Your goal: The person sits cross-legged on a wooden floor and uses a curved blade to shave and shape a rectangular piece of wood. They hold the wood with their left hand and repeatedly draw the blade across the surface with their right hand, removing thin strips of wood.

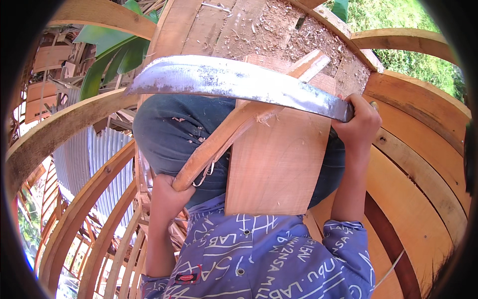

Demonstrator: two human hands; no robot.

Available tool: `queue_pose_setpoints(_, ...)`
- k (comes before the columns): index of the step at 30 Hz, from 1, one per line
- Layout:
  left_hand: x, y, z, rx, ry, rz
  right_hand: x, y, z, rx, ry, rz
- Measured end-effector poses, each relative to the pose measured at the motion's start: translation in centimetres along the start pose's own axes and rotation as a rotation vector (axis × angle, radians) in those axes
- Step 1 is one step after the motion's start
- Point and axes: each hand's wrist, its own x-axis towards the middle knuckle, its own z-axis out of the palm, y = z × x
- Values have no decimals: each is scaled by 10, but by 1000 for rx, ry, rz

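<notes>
Right hand [359,119] clenched curved blade [239,82] | left hand [167,192] clasped wooden strip [234,129] | risk: blade skidding toward left fingers.

One curved blade [234,82], one wooden stick [239,124], one flat board [276,159], two hands [167,194].

Curved timber ribs [74,124] sweep across frame left & right, plank walling [423,164] at right. Corrugated metal sheet [94,159] lower left. Green leaves [114,50] upper left, sunlit grass [398,20] upper right. Sawdust-strewn boards [279,30] top centre.
</notes>
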Motion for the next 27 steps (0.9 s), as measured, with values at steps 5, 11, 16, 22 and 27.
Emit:
queue_pose_setpoints(5, 2, 0, -1, -43, -43, -15, -2, 12, 0, 29, -7, 10)
queue_pose_setpoints(11, 0, -2, -2, -6, -43, -19, -5, 58, 9, -76, -11, 172)
queue_pose_setpoints(16, 2, 1, -6, 4, -93, -42, -6, 114, -7, -70, 28, 483)
queue_pose_setpoints(22, 8, 5, -13, 2, -139, 32, -8, 72, 7, 262, -13, 335)
queue_pose_setpoints(27, 6, -4, -22, -51, -270, -71, 27, -17, 2, 301, 60, -114)
